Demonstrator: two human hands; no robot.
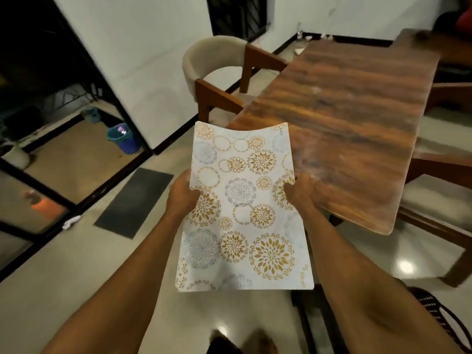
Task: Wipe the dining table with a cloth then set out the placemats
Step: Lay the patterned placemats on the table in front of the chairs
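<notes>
A white placemat (pixel 242 208) with gold and grey floral circles is held in the air in front of me, slightly curved along its length. My left hand (pixel 182 194) grips its left edge and my right hand (pixel 300 191) grips its right edge. The mat's far end overlaps the near left corner of the wooden dining table (pixel 352 118), which runs away to the upper right. No cloth shows on the table.
A beige upholstered chair (pixel 214 70) with wooden arms stands at the table's left side, and cushioned seats (pixel 439 198) on its right. A dark floor mat (pixel 135 200) lies left on the tiled floor. A blue bucket (pixel 124 139) sits beyond the glass door frame.
</notes>
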